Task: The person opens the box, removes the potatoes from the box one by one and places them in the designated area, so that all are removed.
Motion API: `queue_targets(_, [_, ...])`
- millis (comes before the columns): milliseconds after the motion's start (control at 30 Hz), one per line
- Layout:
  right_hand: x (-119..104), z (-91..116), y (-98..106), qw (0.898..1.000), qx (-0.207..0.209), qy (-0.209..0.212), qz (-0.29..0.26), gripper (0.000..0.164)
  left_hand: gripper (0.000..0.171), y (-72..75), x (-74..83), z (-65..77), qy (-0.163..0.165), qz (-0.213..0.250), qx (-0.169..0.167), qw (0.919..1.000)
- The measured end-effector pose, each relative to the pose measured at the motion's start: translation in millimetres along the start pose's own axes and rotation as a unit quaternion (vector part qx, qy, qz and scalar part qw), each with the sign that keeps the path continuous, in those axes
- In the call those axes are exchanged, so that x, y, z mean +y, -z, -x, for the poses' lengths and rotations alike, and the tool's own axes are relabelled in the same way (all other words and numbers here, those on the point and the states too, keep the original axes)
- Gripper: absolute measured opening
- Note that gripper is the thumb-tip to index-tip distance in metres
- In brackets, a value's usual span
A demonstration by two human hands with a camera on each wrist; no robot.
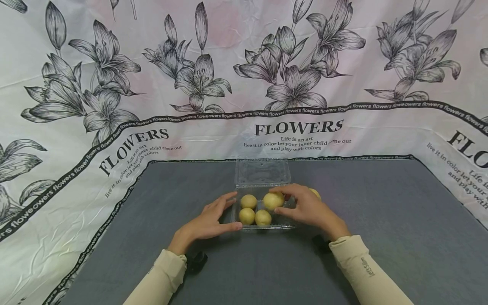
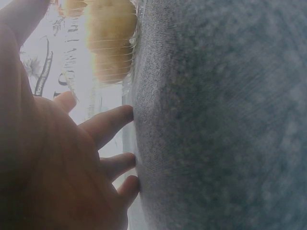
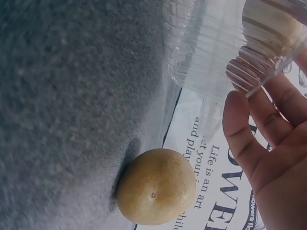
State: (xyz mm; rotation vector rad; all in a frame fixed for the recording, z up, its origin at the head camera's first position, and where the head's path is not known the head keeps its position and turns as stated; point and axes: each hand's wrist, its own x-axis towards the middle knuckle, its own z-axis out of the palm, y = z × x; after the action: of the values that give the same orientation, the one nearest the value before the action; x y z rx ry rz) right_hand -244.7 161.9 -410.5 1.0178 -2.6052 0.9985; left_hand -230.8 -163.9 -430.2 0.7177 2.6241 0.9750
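Note:
A clear plastic box (image 1: pixel 284 227) stands on the table, its transparent lid (image 1: pixel 263 173) raised at the back. In its left part lie three round yellow fruits (image 1: pixel 247 216); their kind is unclear. My right hand (image 1: pixel 310 207) grips another yellow fruit (image 1: pixel 273 201) between thumb and fingers, over the box's right part. Along the box's left side my left hand (image 1: pixel 209 220) is spread, thumb at the front left corner and fingers by the side wall (image 2: pixel 128 96). One more fruit (image 3: pixel 156 187) sits on the table right of the box, mostly behind my right hand in the head view.
A grey cloth (image 1: pixel 183 186) covers the table. Behind it hangs a white curtain (image 1: pixel 213 135) printed with flowers and lettering, which also runs down the left and right sides. Dark wrist devices (image 1: pixel 197 262) show under both wrists.

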Motion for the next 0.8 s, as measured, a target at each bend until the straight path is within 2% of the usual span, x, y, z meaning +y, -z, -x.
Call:
queue_targets(233, [-0.8,-0.3,6.1,1.000,0.009,-0.006,0.012,0.051,0.096,0.3,1.2,-0.3,0.001,-0.003,0.002,1.0000])
queue_targets(533, [0.8,0.4,12.9,1.000,0.019,-0.004,-0.017,0.052,0.096,-0.6,0.9,0.0,-0.003,-0.004,0.003,1.0000])
queue_targets(800, [1.4,1.9,24.2,0.999,0.024,-0.031,-0.024,0.051,0.096,-1.1,1.1,0.2,0.000,-0.004,0.005,1.0000])
